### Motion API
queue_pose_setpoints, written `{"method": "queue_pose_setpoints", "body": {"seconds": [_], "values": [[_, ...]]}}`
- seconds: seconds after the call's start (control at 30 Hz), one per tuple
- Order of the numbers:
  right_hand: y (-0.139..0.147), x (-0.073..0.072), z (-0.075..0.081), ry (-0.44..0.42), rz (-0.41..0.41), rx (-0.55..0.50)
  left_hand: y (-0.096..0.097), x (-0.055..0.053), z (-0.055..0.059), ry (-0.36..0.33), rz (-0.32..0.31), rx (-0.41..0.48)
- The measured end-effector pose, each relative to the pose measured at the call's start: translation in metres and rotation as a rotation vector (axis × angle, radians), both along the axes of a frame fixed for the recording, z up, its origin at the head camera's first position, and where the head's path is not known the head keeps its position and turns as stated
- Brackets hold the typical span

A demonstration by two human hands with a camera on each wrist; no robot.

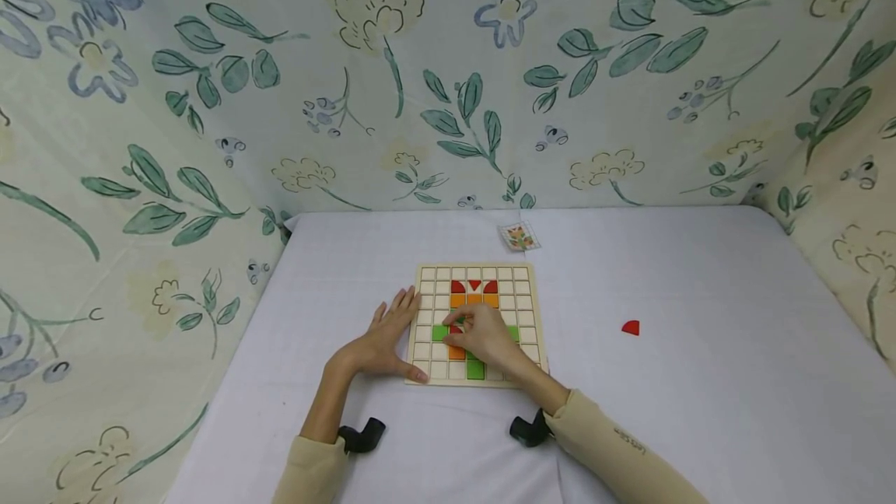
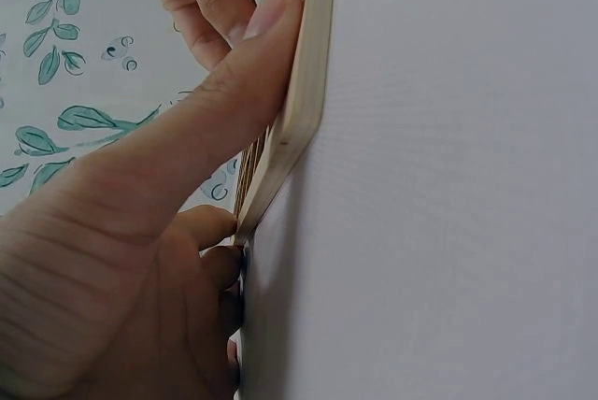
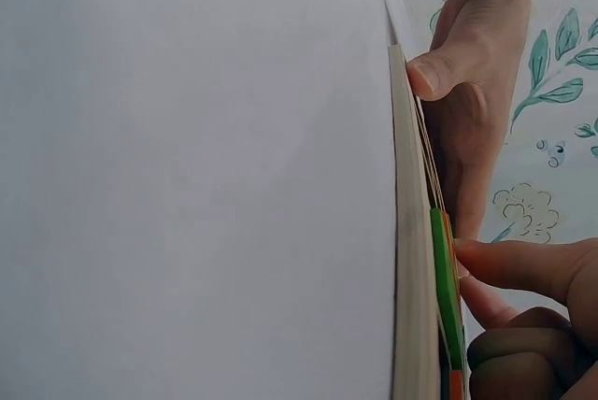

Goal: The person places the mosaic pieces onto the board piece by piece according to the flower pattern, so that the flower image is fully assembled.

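Note:
A square wooden grid board (image 1: pixel 424 370) lies on the table, with red, orange and green tiles in some cells. My left hand (image 1: pixel 381 341) is spread along its left side, thumb on the near left corner and fingertips at the left edge. Over the board's lower middle, my right hand (image 1: pixel 488 337) pinches a red tile (image 1: pixel 456 330) between thumb and forefinger, just above an orange tile (image 1: pixel 456 352). A green tile (image 1: pixel 439 333) lies left of those fingertips. In the right wrist view a green tile (image 3: pixel 447 288) sits edge-on near the fingertips. The right hand hides several middle cells.
A loose red quarter-round tile (image 1: pixel 631 327) lies on the white-covered table (image 1: pixel 700 411) right of the board. Beyond the board's far edge is a small pattern card (image 1: pixel 519 237) in a clear sleeve. Floral cloth (image 1: pixel 392 99) hangs behind the table.

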State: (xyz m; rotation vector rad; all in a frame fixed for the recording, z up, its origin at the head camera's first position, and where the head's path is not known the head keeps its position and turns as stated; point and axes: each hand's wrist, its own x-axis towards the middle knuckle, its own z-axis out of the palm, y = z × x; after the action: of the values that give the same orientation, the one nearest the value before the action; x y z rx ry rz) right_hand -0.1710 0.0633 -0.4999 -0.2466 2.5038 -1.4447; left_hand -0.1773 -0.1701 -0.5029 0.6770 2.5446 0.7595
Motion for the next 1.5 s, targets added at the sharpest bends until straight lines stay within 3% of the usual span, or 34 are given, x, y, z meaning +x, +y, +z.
{"method": "queue_pose_setpoints", "body": {"seconds": [0.37,0.57,0.7,0.9,1.1,1.3,1.5], "values": [[0.025,0.005,0.008,-0.048,-0.047,-0.027,0.0,-0.001,-0.002,-0.001,0.016,-0.013],[0.073,0.01,0.021,-0.076,-0.114,0.004,0.0,0.0,-0.001,-0.006,0.023,-0.008],[0.113,0.015,0.026,-0.048,-0.184,0.079,0.0,0.001,-0.001,-0.01,0.022,-0.002],[0.176,0.027,0.027,0.01,-0.281,0.157,0.0,0.002,-0.003,-0.005,0.02,-0.009],[0.225,0.046,0.026,0.007,-0.335,0.184,-0.001,0.003,-0.004,-0.003,0.017,-0.006],[0.253,0.061,0.019,-0.05,-0.382,0.197,-0.003,0.003,-0.004,-0.005,0.003,0.01],[0.263,0.066,0.012,-0.129,-0.439,0.237,-0.003,0.003,-0.004,-0.004,-0.005,0.011]]}}
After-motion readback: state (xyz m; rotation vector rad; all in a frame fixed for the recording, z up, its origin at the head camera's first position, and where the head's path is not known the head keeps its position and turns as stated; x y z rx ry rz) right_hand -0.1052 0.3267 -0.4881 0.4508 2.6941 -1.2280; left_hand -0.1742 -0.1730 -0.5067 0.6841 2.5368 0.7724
